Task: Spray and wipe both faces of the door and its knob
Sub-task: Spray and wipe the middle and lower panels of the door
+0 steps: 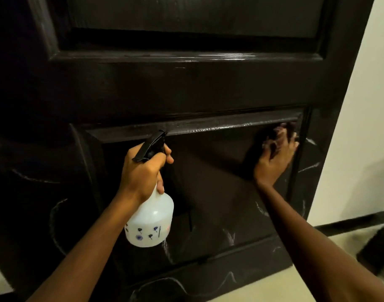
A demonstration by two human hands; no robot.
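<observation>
Door fills nearly the whole frame for us, dark and glossy, with recessed panels above and below a broad middle rail. Our left hand at centre is wrapped tight around the neck of the spray bottle, fingers curled at its black trigger head, nozzle aimed at the lower panel. Over at right centre our right hand presses against the panel's upper right corner; it's blurred, and we seem to have a dark cloth bunched under the fingers, though we cannot tell for sure against the dark wood.

What could trip us up? Spray too heavily and liquid may run down into the panel mouldings and onto the pale floor at lower right. Push too hard on a door that may swing freely and it moves away from us. Pale chalky scribbles loop across the lower left, bottom edge and right stile, so they look unwiped. No knob in sight, and the other face is hidden.
</observation>
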